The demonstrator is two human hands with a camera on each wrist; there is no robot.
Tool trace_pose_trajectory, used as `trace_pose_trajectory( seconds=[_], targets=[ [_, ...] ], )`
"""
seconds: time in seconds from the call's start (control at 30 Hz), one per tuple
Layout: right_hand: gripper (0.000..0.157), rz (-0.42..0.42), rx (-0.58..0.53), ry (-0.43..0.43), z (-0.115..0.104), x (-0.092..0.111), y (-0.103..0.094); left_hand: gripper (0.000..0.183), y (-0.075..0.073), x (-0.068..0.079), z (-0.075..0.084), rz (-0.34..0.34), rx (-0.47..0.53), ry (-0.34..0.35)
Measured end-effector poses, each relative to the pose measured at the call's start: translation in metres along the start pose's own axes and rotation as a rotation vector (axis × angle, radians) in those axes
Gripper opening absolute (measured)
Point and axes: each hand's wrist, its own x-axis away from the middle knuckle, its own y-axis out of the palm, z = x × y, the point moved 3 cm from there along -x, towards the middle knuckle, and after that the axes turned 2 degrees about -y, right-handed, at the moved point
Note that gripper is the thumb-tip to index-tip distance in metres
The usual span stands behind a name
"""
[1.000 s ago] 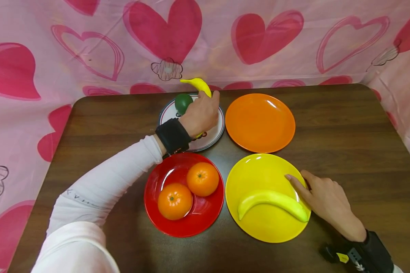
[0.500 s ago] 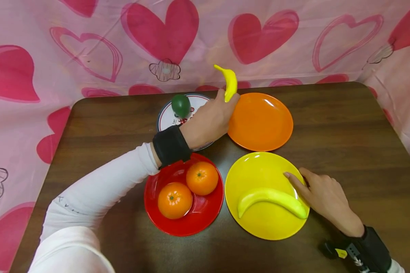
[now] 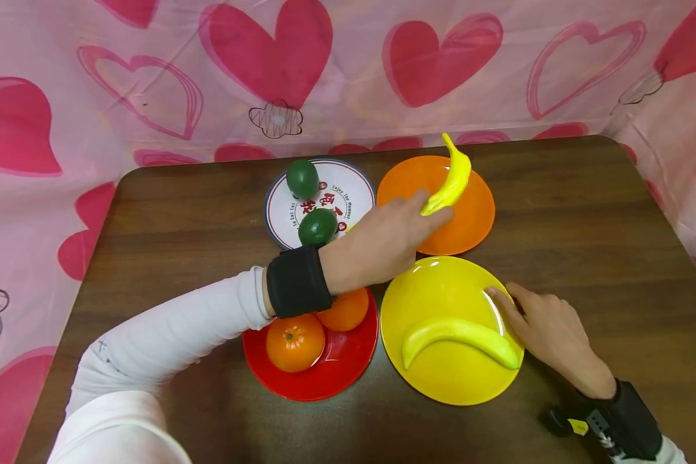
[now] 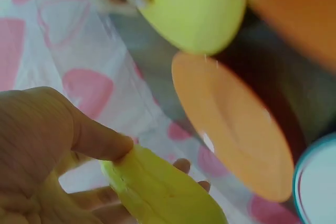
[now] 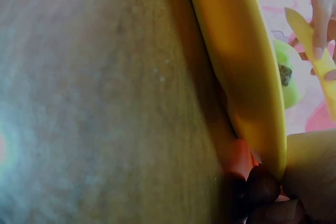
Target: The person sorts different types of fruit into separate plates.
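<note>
One arm [image 3: 180,335] angled across, left hand [image 3: 377,245] pinching banana [image 3: 455,177] aloft

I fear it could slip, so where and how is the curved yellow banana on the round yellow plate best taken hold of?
Probably pinch the curved yellow banana at its middle, from above and across its narrow width: its arched middle lies uncovered, while the right hand occupies the right rim of the round yellow plate.

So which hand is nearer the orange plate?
Left. The left hand, holding a banana, hovers by the near edge of the orange plate; the right hand grips the yellow plate, farther off.
</note>
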Motion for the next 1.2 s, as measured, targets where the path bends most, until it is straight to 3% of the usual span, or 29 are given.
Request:
trace_pose_trajectory(
  seconds=[0.27,0.47,0.73,0.93,1.2],
  targets=[
    [0.035,0.026,-0.010,-0.013,0.000,-0.001,-0.002,0.054,0.011,0.005,0.031,-0.215,-0.061,0.095],
    [0.037,0.009,-0.020,0.005,0.000,-0.001,-0.002,0.057,0.018,0.003,0.044,-0.365,-0.124,0.199],
    [0.035,-0.049,-0.007,0.032,0.002,-0.001,0.000,0.046,0.036,0.000,0.049,-0.413,-0.116,0.313],
    [0.039,-0.095,-0.015,0.057,0.004,-0.001,-0.001,0.044,0.044,0.000,0.051,-0.474,-0.088,0.319],
    [0.043,-0.086,-0.047,0.054,0.005,-0.003,-0.002,0.042,0.043,-0.001,0.052,-0.539,-0.099,0.320]
  ],
)
